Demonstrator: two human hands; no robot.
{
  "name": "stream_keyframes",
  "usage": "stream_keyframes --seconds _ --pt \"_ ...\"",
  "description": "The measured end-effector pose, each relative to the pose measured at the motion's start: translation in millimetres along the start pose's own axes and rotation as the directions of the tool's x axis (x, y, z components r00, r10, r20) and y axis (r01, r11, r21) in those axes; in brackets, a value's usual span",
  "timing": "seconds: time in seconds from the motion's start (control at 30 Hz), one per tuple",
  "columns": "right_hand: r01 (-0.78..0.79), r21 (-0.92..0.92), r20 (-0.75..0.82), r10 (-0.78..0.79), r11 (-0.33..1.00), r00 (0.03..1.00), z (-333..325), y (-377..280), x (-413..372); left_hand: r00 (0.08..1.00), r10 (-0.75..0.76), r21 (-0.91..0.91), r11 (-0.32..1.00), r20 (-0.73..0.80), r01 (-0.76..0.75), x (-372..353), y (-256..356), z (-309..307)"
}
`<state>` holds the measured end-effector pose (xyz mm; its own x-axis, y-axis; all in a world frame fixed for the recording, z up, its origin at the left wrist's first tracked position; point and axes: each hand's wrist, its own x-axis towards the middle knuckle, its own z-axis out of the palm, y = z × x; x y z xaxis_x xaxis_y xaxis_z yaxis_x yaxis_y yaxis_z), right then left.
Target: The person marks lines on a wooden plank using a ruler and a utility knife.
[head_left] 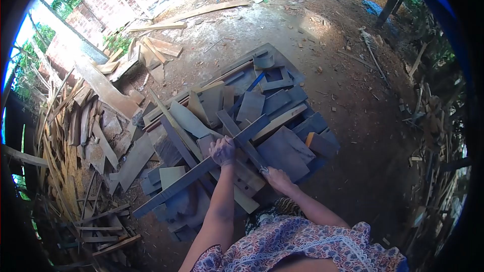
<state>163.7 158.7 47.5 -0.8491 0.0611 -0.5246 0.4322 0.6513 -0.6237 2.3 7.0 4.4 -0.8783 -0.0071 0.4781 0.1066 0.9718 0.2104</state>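
Note:
My left hand [222,151] is closed round a long dark plank [174,187] that lies slantwise across a table heaped with wood pieces. Near the table's front edge, my right hand [277,179] has its fingers closed at the lower end of a narrower dark strip [253,156]. That strip crosses the long plank just right of my left hand. A wide flat board [286,153] lies beyond my right hand, and a small orange-ended block [316,142] sits to its right. A pale curved piece [187,119] rests behind my left hand.
Long scrap strips [58,171] are piled on the ground at the left. Loose boards [108,88] lie at the back left. A leaning post [392,1] stands at the back right, and more scrap wood [428,136] lines the right side.

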Motion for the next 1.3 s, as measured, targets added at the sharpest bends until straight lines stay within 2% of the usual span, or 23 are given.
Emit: stream_keyframes --seconds 0.33,0.43,0.53,0.77,0.97,1.13,1.23,1.3 --pt "0.060 0.028 -0.042 -0.059 0.998 0.997 0 -17 26 1.000 0.000 0.038 0.999 -0.001 0.000 -1 -2 1" --pt "0.016 0.035 -0.026 -0.015 0.999 1.000 7 -5 3 1.000 -0.012 0.037 0.999 0.029 0.011 -1 0 0" --pt "0.044 0.012 0.015 -0.044 0.999 0.999 11 1 4 1.000 0.001 0.041 0.999 0.025 -0.002 -2 -3 4" --pt "0.000 0.021 -0.017 0.000 1.000 1.000 -4 0 -5 1.000 0.008 0.057 0.998 0.015 -0.009 -1 -1 1" --pt "0.060 0.026 -0.044 -0.059 0.998 0.997 -1 -14 20 1.000 0.019 0.049 0.999 0.004 -0.020 -2 -3 3" --pt "-0.014 0.057 0.018 0.013 0.998 1.000 5 -5 1 1.000 -0.011 0.037 0.999 0.028 0.009 0 1 -3" --pt "0.036 -0.036 0.019 -0.036 0.999 0.999 15 6 7 0.999 -0.006 0.041 0.999 0.048 0.004 0 0 -4" --pt "0.024 -0.027 0.005 -0.024 0.999 1.000 13 8 8 0.999 0.004 0.038 0.999 0.044 -0.006 0 0 -5"
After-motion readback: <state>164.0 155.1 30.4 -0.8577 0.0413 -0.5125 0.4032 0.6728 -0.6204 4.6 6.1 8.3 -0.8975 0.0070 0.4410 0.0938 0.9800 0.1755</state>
